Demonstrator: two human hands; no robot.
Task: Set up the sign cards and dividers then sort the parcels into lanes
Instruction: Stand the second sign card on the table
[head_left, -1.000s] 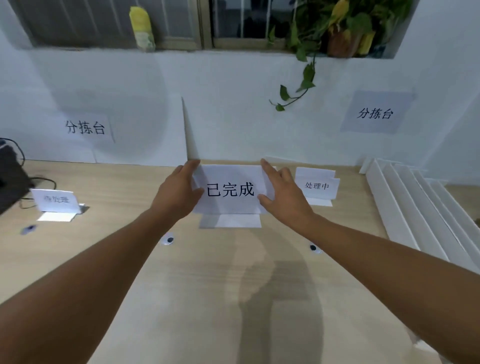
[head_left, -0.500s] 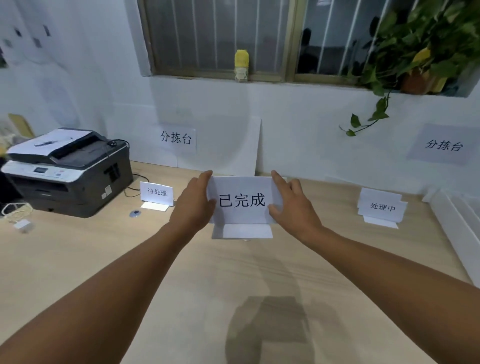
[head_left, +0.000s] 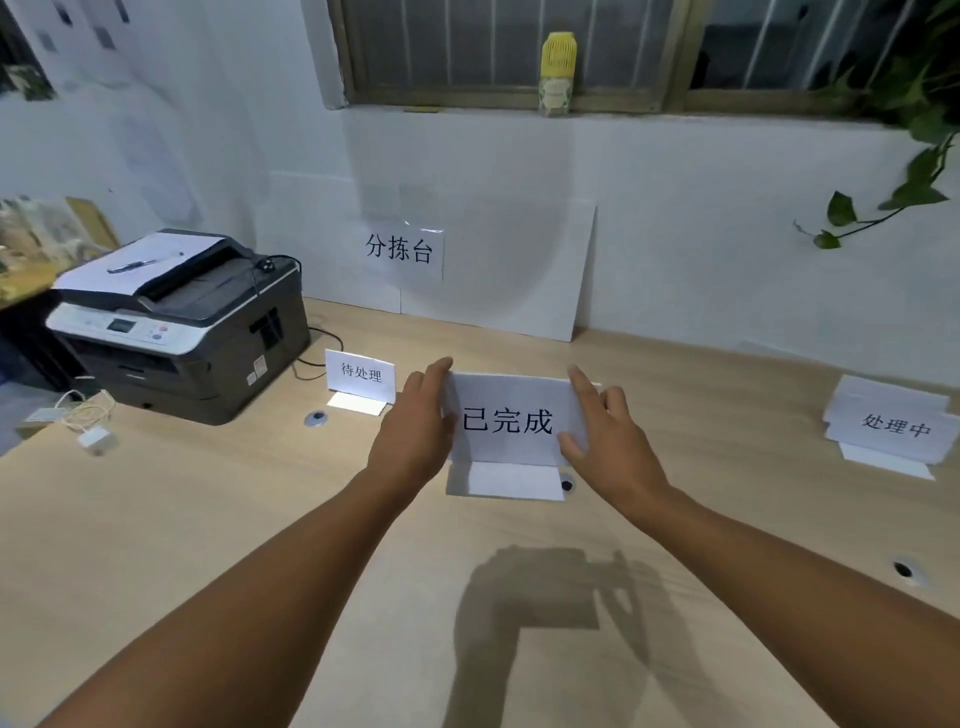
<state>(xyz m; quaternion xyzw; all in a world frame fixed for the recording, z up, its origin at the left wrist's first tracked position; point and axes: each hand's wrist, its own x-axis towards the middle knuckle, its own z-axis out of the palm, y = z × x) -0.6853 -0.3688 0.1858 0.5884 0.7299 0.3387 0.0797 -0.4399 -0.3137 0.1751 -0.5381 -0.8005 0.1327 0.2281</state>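
From the head camera, you are looking down at a pale wooden table (head_left: 208, 545) set against a white wall, with both bare forearms reaching forward. At the centre stands the folded white sign card (head_left: 511, 421) printed 已完成, upright, its foot flap lying forward at table level; whether it rests fully on the wood cannot be told. Your left hand (head_left: 415, 426) is pressed against the card's left edge, fingers nearly straight and together, thumb hidden. Your right hand (head_left: 608, 436) meets the right edge, fingers long and slightly spread, the thumb laid over the card's lower right front corner; neither hand is curled round it. To the left, just beside your left hand, a smaller card reading 待处理 (head_left: 361, 374) stands on the table. Far to the right, well apart, is a card reading 处理中 (head_left: 891, 428). A grey printer (head_left: 182, 322) sits at the table's left end with a pen (head_left: 145, 262) on its lid, and a white charger with its cable (head_left: 88, 431) lies in front of it. On the wall, a paper sign reads 分拣台 (head_left: 400, 248), fixed to a white board (head_left: 519, 270) leaning there. A yellow bottle (head_left: 558, 73) stands on the windowsill, and a trailing green plant (head_left: 914, 156) hangs at the upper right.
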